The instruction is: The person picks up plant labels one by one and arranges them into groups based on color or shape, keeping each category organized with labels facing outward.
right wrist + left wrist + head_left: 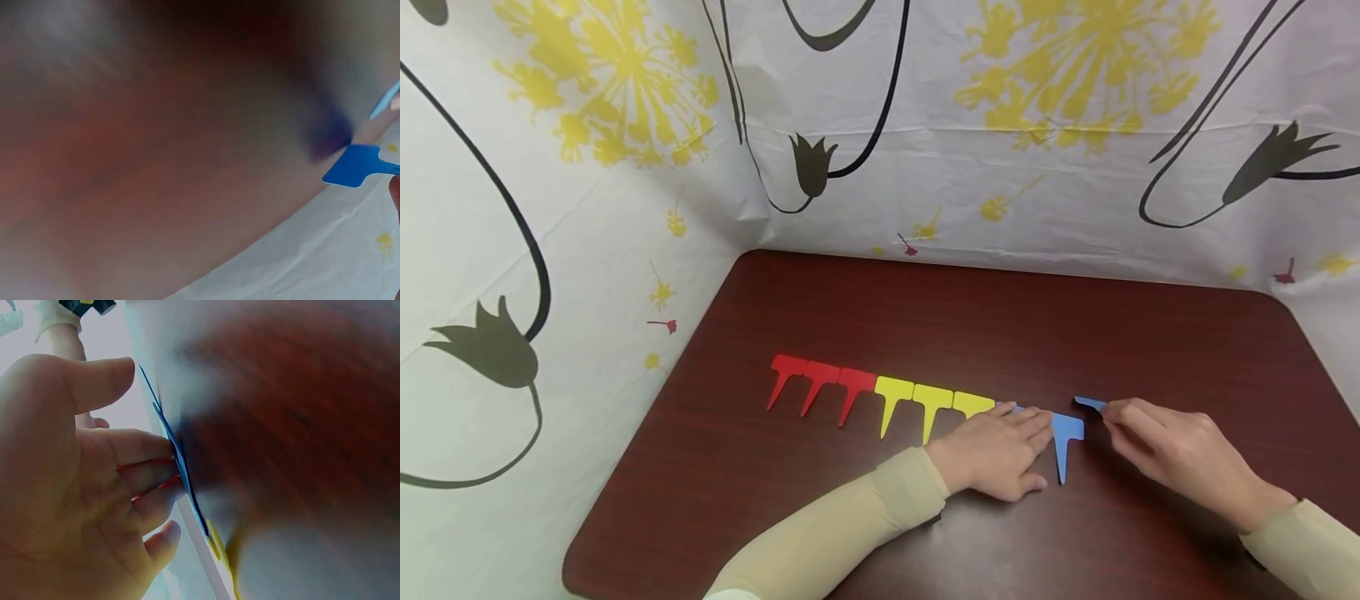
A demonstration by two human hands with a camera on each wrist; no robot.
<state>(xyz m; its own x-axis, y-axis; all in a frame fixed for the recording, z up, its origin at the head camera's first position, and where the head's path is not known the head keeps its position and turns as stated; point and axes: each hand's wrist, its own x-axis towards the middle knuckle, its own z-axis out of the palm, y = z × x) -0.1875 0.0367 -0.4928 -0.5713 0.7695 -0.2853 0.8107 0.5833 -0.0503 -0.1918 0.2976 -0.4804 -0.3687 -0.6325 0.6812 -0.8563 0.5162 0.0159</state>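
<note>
T-shaped plant labels lie edge to edge in a row on the dark table: red labels at the left, yellow labels in the middle, then blue labels at the right. Across the blue part and the last yellow label rests my left hand, fingers straight, covering some of them. In the left wrist view its fingertips touch the blue edges. Just right of the row, my right hand pinches another blue plant label by its stem. That label's wide head shows in the right wrist view, apart from the row.
The reddish-brown table has rounded corners. A white cloth with yellow and grey flower prints hangs behind it and along its left side. Bare tabletop shows behind and in front of the row.
</note>
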